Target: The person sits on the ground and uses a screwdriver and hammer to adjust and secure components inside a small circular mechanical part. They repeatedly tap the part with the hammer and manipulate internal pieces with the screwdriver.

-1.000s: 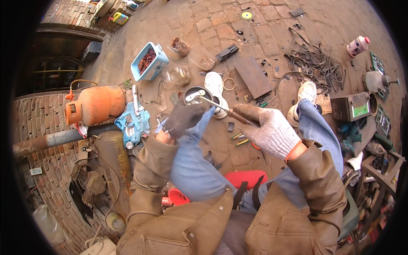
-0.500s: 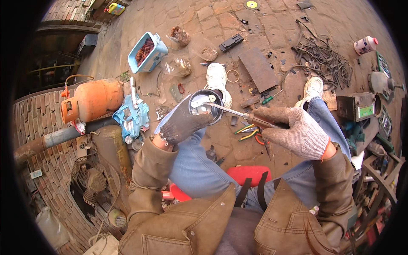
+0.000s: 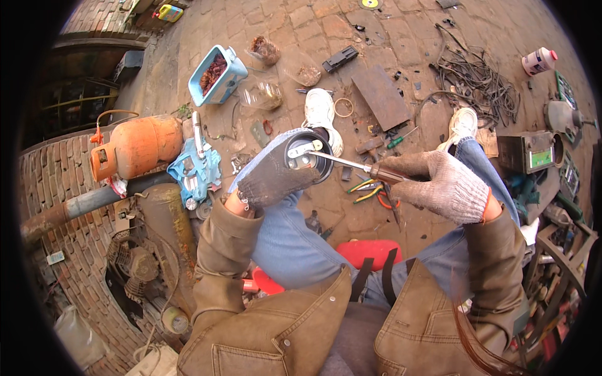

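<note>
left hand (image 3: 271, 180) raised, gripping round black part (image 3: 308, 156) | right hand (image 3: 439, 187) level, clenched on screwdriver (image 3: 354, 165), tip inside part

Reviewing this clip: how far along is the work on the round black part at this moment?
Done: the round black part is off the ground, gripped in the gloved left hand above the knees, open face up. In hand: the right hand holds a screwdriver with its tip on the metal piece inside the part. Left: that piece sits in place; pliers lie unused on the paving.
</note>
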The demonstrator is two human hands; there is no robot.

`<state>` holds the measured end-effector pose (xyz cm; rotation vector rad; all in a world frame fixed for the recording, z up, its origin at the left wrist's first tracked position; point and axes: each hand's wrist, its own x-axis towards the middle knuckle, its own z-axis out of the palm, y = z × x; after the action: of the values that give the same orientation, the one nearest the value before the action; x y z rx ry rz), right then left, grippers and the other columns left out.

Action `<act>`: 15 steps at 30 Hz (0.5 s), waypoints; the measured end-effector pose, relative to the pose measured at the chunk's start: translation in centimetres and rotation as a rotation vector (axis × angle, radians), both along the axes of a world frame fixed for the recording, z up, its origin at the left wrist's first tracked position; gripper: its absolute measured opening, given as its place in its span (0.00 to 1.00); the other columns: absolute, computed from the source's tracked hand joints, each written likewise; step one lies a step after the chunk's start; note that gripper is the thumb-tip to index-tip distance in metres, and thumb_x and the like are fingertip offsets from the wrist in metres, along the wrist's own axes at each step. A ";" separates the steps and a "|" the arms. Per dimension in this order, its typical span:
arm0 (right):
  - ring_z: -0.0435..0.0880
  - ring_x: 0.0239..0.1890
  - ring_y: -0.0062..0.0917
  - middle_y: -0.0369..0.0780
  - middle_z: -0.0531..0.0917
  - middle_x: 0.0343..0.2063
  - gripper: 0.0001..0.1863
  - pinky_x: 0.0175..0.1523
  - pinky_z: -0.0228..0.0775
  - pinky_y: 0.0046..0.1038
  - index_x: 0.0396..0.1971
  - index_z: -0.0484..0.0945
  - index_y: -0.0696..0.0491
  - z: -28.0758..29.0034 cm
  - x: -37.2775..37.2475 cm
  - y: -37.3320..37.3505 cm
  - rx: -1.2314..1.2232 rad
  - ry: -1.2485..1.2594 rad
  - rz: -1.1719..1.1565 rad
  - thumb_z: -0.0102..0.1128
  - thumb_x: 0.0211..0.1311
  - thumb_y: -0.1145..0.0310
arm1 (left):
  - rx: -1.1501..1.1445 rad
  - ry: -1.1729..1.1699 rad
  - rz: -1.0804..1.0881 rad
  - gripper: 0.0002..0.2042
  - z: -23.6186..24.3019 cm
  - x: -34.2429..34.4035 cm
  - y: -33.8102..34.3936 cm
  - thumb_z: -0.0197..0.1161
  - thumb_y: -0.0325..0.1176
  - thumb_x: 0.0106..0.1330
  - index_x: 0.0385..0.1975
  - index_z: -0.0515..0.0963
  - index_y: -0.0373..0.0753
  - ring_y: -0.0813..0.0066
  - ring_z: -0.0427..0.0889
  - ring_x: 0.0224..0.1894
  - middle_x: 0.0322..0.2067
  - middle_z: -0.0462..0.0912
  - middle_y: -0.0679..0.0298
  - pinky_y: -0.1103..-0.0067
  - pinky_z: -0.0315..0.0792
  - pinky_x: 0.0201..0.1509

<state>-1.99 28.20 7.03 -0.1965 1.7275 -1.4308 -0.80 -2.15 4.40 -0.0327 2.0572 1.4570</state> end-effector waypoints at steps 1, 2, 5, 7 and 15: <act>0.75 0.28 0.13 0.37 0.86 0.34 0.26 0.34 0.70 0.20 0.56 0.78 0.59 -0.1 -0.1 0.0 0.016 -0.066 -0.011 0.64 0.56 0.67 | -0.035 -0.015 -0.009 0.22 0.0 0.0 -0.1 0.67 0.26 0.59 0.55 0.73 0.34 0.80 0.78 0.46 0.47 0.81 0.64 0.78 0.75 0.54; 0.75 0.28 0.13 0.37 0.86 0.34 0.26 0.35 0.71 0.20 0.56 0.77 0.59 -0.3 -0.1 -0.1 0.018 -0.096 -0.008 0.64 0.57 0.67 | -0.018 0.003 0.014 0.22 -0.2 0.0 -0.1 0.67 0.26 0.60 0.55 0.73 0.34 0.80 0.79 0.46 0.47 0.81 0.64 0.78 0.75 0.54; 0.80 0.30 0.22 0.38 0.84 0.32 0.23 0.35 0.74 0.26 0.52 0.79 0.58 -1.4 0.2 -1.2 0.142 0.400 -0.091 0.66 0.57 0.65 | 0.121 -0.147 0.318 0.19 -0.6 0.0 -0.2 0.65 0.24 0.62 0.53 0.74 0.34 0.80 0.79 0.47 0.46 0.81 0.62 0.80 0.77 0.51; 0.83 0.30 0.29 0.40 0.82 0.29 0.21 0.35 0.75 0.30 0.48 0.80 0.56 -2.3 0.4 -2.2 0.401 1.008 -0.105 0.68 0.57 0.62 | 0.281 -0.105 0.458 0.17 -0.7 0.0 -0.3 0.64 0.24 0.62 0.51 0.75 0.36 0.79 0.81 0.40 0.42 0.82 0.65 0.81 0.79 0.43; 0.84 0.25 0.35 0.41 0.81 0.23 0.17 0.26 0.74 0.35 0.43 0.78 0.52 -3.5 2.3 -2.3 0.529 1.053 0.047 0.65 0.60 0.56 | 0.167 -0.130 0.260 0.18 -0.5 0.1 -0.5 0.67 0.28 0.61 0.51 0.75 0.37 0.84 0.79 0.37 0.40 0.81 0.67 0.86 0.76 0.38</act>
<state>0.35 25.91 3.57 -0.7882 2.8410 -0.7796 -0.73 -2.62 3.89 -0.3293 1.8732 1.7306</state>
